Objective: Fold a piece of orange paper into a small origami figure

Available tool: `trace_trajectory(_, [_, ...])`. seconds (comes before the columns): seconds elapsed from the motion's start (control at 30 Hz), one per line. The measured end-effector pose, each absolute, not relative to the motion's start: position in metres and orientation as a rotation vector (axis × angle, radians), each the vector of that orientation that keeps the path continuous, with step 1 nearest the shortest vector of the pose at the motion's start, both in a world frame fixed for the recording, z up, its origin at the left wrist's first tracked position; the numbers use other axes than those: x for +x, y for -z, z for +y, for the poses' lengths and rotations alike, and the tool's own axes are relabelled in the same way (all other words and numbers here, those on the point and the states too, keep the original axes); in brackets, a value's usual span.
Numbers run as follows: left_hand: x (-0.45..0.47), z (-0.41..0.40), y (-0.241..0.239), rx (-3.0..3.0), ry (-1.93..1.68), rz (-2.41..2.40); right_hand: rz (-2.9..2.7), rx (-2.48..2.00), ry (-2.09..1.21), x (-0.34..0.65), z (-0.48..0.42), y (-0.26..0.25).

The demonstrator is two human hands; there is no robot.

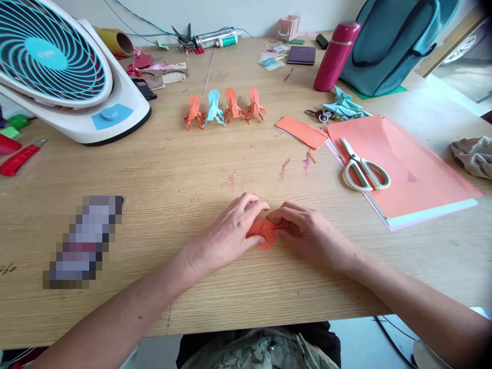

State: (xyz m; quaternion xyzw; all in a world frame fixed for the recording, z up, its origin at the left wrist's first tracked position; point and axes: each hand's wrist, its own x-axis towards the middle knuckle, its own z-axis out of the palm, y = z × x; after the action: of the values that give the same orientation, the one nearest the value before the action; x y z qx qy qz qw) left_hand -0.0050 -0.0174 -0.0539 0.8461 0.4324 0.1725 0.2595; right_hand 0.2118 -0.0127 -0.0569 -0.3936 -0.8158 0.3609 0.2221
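A small piece of folded orange paper (265,229) lies on the table near its front edge, with crease lines showing on its face. My left hand (234,228) is closed over its left side, the thumb pressing on the paper. From the other side, my right hand (305,228) pinches the right edge between thumb and fingers. Part of the paper is hidden under the fingers. Farther back stand several folded paper figures with thin legs, among them an orange figure (232,102) and a light blue figure (214,106).
White-handled scissors (365,171) lie on large orange sheets (418,154) at right. Orange strips (302,131), keys (323,116), a magenta bottle (336,56) and a teal bag (392,48) sit behind. A fan (115,115), a red cutter (23,159) and a blurred-out phone-like object (84,241) are at left.
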Motion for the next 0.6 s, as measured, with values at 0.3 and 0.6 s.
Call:
trace_trajectory(0.3, [-0.006, -0.035, 0.053, 2.463, -0.545, 1.138, -2.368, -1.128, -0.834, 0.215, -0.014, 0.061])
trace_trajectory(0.6, [0.004, -0.029, 0.058, 2.366, -0.513, 1.168, -2.338, -1.167, -0.857, 0.213, -0.013, 0.059])
